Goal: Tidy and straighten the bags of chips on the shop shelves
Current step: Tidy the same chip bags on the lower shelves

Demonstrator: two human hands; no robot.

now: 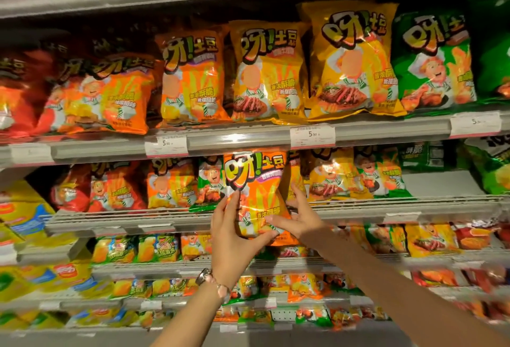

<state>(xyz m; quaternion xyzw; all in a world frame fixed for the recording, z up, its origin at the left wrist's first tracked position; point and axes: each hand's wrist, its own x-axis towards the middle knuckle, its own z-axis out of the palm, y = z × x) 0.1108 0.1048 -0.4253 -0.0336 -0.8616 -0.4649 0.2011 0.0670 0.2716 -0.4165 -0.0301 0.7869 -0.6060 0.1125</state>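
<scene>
Left hand: we see it gripping the orange chip bag at its 7 o'clock corner, thumb under, fingers up the side; a bracelet on the wrist.
Right hand: grips the same bag at 4 o'clock, thumb across the front, fingers behind.
Orange chip bag: upright, held just in front of the middle shelf.
Green chip bag: at 9 o'clock of the held bag, standing on that shelf.
Price tag: at 12 o'clock, above.
</scene>
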